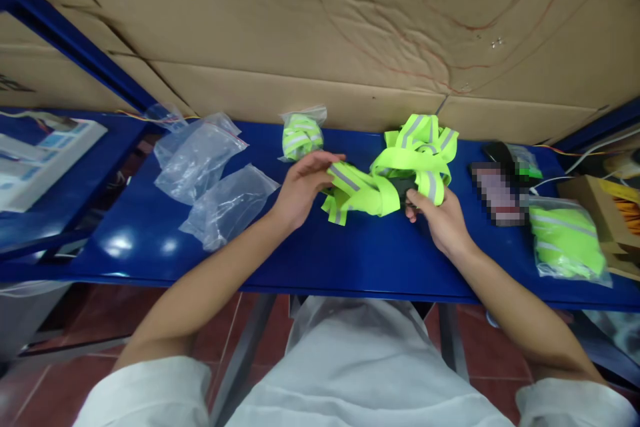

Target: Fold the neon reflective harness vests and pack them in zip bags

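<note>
- Step, as I read it: sorting loops of neon-yellow reflective strap [387, 197], bunched at the desk [380, 260] between both hands.
- Left hand [301, 188]: grip narrow, holding strap's folded end.
- Right hand [443, 219]: pinching black fitting [403, 185].
- Next move probably needs loose loops controlled.

Left hand [301, 188]: holds the neon reflective straps [363, 190]
Right hand [441, 219]: grips a black part [403, 185] among them
Clear bags [200, 159]: on the blue table [350, 260], at left
Bagged bundle [303, 135]: just beyond the left hand
</note>
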A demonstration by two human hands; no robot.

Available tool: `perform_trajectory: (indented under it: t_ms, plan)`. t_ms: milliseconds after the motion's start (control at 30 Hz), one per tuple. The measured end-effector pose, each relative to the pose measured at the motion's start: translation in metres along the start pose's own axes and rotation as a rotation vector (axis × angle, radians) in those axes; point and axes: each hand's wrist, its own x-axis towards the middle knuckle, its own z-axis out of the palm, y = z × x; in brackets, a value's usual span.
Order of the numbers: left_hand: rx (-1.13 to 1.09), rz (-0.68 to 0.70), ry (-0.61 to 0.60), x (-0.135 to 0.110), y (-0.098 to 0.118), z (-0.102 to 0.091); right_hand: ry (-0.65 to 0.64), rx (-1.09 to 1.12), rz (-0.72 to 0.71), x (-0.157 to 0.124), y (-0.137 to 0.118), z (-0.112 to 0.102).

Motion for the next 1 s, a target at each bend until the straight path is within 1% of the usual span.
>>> perform_trajectory:
  t_ms: [33,67,100,133,167,200,233,267,300,333,400,467,500,533,567,600,633,667,700,733,767,800,867,933,967,1000]
  plan:
    - [0.117,0.124,0.09,-0.001,0.001,-0.001,0.0,0.098,0.059,0.002,-0.001,-0.001]
    - [0.265,0.278,0.148,-0.003,0.003,-0.001,0.005,0.159,0.088,0.003,-0.002,0.0]
    - [0.433,0.456,0.159,-0.008,0.004,0.002,0.014,0.183,0.09,0.004,-0.002,0.0]
    - [0.602,0.641,0.116,-0.014,0.005,0.006,0.015,0.18,0.074,0.003,-0.001,0.002]
    - [0.768,0.809,0.026,-0.02,0.006,0.011,0.005,0.159,0.044,0.002,0.0,0.004]
    - [0.919,0.945,-0.087,-0.027,0.005,0.018,-0.017,0.133,0.011,0.0,0.002,0.006]
    - [1.053,1.04,-0.194,-0.032,0.004,0.024,-0.045,0.099,-0.024,-0.002,0.003,0.008]
    - [1.172,1.086,-0.28,-0.036,0.003,0.028,-0.069,0.064,-0.056,-0.004,0.005,0.01]
    - [1.273,1.09,-0.331,-0.037,0.0,0.031,-0.081,0.035,-0.082,-0.005,0.006,0.011]
    - [1.352,1.059,-0.341,-0.035,-0.002,0.03,-0.072,0.015,-0.101,-0.006,0.008,0.012]
    - [1.429,0.936,-0.264,-0.027,-0.007,0.022,-0.018,0.008,-0.121,-0.004,0.01,0.009]
    - [1.42,0.787,-0.143,-0.019,-0.007,0.009,0.033,0.017,-0.122,0.001,0.012,0.006]
    - [1.387,0.731,-0.086,-0.016,-0.006,0.004,0.028,0.007,-0.123,0.002,0.013,0.004]
    - [1.344,0.703,-0.044,-0.016,-0.005,0.001,-0.001,-0.019,-0.127,0.003,0.014,0.003]
    - [1.292,0.716,-0.034,-0.018,-0.003,0.001,-0.048,-0.057,-0.135,0.002,0.015,0.003]
    - [1.234,0.758,-0.068,-0.022,-0.001,0.004,-0.107,-0.1,-0.145,0.0,0.017,0.004]
    - [1.175,0.806,-0.141,-0.028,0.0,0.01,-0.17,-0.142,-0.158,-0.003,0.019,0.005]
    - [1.117,0.841,-0.251,-0.034,0.001,0.017,-0.229,-0.173,-0.171,-0.007,0.02,0.007]
    - [1.069,0.83,-0.371,-0.039,0.0,0.024,-0.275,-0.192,-0.184,-0.01,0.022,0.009]
    - [1.037,0.783,-0.448,-0.043,-0.001,0.031,-0.306,-0.198,-0.193,-0.014,0.023,0.011]
    - [1.031,0.722,-0.473,-0.044,-0.002,0.036,-0.332,-0.202,-0.201,-0.017,0.024,0.013]
    - [1.05,0.66,-0.448,-0.043,-0.004,0.039,-0.348,-0.202,-0.206,-0.019,0.024,0.015]
    - [1.128,0.572,-0.312,-0.037,-0.005,0.038,-0.341,-0.176,-0.2,-0.019,0.025,0.017]
    - [1.205,0.534,-0.191,-0.03,-0.005,0.032,-0.318,-0.123,-0.17,-0.018,0.025,0.019]
    - [1.227,0.534,-0.164,-0.028,-0.004,0.029,-0.312,-0.097,-0.15,-0.018,0.025,0.019]
    - [1.241,0.546,-0.163,-0.027,-0.003,0.027,-0.317,-0.076,-0.131,-0.018,0.026,0.02]
